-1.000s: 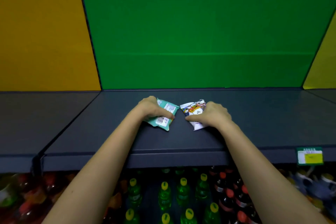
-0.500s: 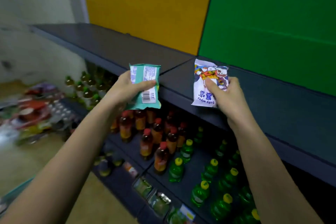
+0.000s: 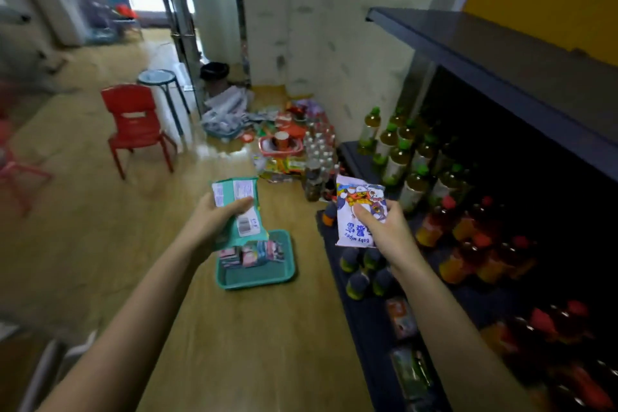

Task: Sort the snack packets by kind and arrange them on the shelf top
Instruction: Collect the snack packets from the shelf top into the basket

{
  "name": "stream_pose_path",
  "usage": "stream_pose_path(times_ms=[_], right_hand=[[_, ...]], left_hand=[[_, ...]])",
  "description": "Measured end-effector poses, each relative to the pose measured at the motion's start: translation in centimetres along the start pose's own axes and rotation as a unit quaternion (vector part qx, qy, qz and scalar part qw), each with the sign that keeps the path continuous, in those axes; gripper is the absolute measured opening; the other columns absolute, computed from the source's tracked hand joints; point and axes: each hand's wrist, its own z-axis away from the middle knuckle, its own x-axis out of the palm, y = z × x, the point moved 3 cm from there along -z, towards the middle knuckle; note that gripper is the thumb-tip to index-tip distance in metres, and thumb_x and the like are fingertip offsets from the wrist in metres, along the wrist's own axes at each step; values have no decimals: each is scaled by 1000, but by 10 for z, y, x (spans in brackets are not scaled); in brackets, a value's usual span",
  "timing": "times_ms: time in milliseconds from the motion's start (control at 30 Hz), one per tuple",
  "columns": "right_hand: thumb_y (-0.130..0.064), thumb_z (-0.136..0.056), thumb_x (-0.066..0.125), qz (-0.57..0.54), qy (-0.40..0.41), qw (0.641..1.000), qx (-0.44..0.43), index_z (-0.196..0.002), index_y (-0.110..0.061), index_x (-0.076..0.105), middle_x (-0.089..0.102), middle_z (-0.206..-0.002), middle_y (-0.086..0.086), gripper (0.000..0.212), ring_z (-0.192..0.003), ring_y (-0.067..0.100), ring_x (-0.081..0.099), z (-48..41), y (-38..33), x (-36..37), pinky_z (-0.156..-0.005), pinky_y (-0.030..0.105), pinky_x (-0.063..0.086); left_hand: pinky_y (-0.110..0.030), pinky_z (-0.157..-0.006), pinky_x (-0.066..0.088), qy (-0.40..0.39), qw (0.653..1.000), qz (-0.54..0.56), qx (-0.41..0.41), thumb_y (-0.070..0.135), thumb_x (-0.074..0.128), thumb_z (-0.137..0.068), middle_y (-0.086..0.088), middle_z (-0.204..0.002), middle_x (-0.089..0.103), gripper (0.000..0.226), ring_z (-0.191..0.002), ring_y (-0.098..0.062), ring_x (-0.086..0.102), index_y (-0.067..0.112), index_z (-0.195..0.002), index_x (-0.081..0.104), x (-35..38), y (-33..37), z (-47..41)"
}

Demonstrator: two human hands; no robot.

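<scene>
My left hand (image 3: 214, 221) grips a teal packet (image 3: 241, 207) with a white label and barcode, thumb across its front. A white packet (image 3: 359, 212) with cartoon figures and blue lettering is held in my right hand (image 3: 384, 227). Both packets hang in the air above the wooden floor. Below the teal packet sits a teal basket (image 3: 264, 273) on the floor, holding several small pink and blue packets (image 3: 250, 252). The dark shelf top (image 3: 501, 53) runs along the upper right, away from both hands.
Lower shelves at the right hold several bottles (image 3: 404, 150) with green and red caps. A red chair (image 3: 137, 125), a round stool (image 3: 157, 78) and a heap of goods (image 3: 291, 140) stand on the floor further off. A pale wall (image 3: 334, 27) ends the shelf.
The view has swung left and down from the shelf toward the floor. Both hands lifted their packets off the shelf top and carried them out over the floor basket.
</scene>
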Motion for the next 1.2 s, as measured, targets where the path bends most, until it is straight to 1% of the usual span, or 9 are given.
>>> stream_pose_path(times_ms=[200,267,400,533,700,800,900,1100,1200], right_hand=[[-21,-82,70,21,-48,997,60,-107,-12,43,65,-109,12,38,-97,29,66,-96,47,135,-87,48,53],[-19,-84,68,24,-60,995,74,-106,-12,40,63,-104,10,36,-91,25,65,-120,59,163,-80,42,55],[-18,-84,68,36,-81,992,86,-106,-12,40,62,-98,6,37,-81,17,64,-173,80,197,-67,27,55],[-16,-84,68,35,-93,988,121,-108,-10,41,63,-97,5,36,-82,19,65,-237,118,224,-71,32,54],[-10,-85,65,51,-124,979,154,-106,-12,44,62,-95,3,30,-77,8,62,-310,173,255,-55,12,51],[-7,-86,63,55,-121,973,187,-106,-11,42,62,-91,3,30,-73,9,61,-346,204,268,-50,10,50],[-8,-86,64,73,-119,970,198,-109,-8,43,63,-103,10,31,-77,14,62,-378,242,284,-54,12,51],[-12,-84,66,81,-170,961,201,-116,-9,44,63,-103,8,39,-82,12,65,-428,361,336,-66,20,55],[-12,-81,70,94,-224,948,204,-113,-15,49,67,-96,0,39,-77,7,68,-449,436,367,-63,18,56]], left_hand=[[-24,-41,51,69,994,-1,-80,5,60,-87,-11,-74,67,6,-48,-12,66,4,-94,59,-83,-38,-102],[-25,-43,53,74,992,-3,-101,8,61,-88,-13,-79,68,7,-51,-12,67,7,-94,58,-97,-48,-134],[-26,-48,55,73,989,-2,-131,12,62,-87,-12,-85,69,14,-58,-14,68,10,-100,57,-109,-69,-195],[-26,-48,54,77,985,9,-155,11,62,-87,-14,-90,69,20,-60,-15,68,7,-106,56,-113,-101,-259],[-26,-44,53,97,974,16,-204,9,60,-88,-12,-84,69,25,-55,-14,69,1,-111,56,-125,-162,-328],[-25,-42,52,101,967,11,-234,9,60,-88,-13,-85,68,28,-53,-13,68,2,-114,53,-135,-197,-367],[-24,-41,52,98,966,0,-240,9,60,-88,-12,-87,68,28,-53,-11,68,4,-115,53,-144,-234,-406],[-35,-62,59,93,968,-15,-233,8,62,-87,-21,-108,67,33,-77,-26,67,4,-118,52,-163,-356,-484],[-38,-69,58,90,969,-27,-227,8,62,-86,-20,-109,66,33,-79,-27,66,5,-117,51,-178,-426,-519]])
